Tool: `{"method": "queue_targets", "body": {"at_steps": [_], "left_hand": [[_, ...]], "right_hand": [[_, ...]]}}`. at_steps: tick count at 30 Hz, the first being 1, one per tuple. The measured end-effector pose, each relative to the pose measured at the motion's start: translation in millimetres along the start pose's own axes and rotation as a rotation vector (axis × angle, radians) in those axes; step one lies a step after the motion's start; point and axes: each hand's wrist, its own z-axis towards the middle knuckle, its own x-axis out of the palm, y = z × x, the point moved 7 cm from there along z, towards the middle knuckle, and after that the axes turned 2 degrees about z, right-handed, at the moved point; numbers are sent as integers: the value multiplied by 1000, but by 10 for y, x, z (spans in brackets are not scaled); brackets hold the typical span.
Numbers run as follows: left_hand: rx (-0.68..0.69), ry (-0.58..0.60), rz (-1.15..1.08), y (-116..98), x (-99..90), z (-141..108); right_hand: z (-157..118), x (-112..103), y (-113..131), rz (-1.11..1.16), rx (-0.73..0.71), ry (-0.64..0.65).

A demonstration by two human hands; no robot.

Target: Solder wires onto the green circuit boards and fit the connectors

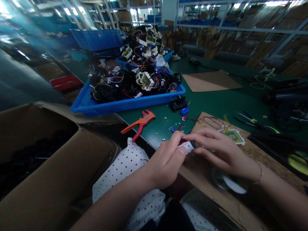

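Observation:
My left hand pinches a small white part with a black end between thumb and fingers, above the near edge of a brown board. Closing on the same part from the other side are the fingers of my right hand, at its black end. What kind of part it is I cannot make out, since the fingers cover much of it. Just beyond my right hand lies a green circuit board in a white frame, with thin red and black wires running left from it. Below that hand is a clear roll of tape.
Orange-red wire strippers lie at the table's left edge. A blue tray heaped with wired parts stands behind, near a black plastic holder and a small blue block. Pliers rest rightward; an open cardboard box stands left.

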Motion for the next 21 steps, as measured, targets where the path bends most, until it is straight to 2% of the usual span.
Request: {"method": "queue_targets", "body": {"at_steps": [5, 15, 21], "left_hand": [[32, -10, 29, -35, 6, 2], [-61, 47, -183, 126, 63, -18], [-113, 5, -231, 153, 71, -11]], "right_hand": [[-4, 11, -24, 33, 12, 6], [11, 19, -1, 64, -3, 13], [-4, 16, -28, 70, 4, 13]]}}
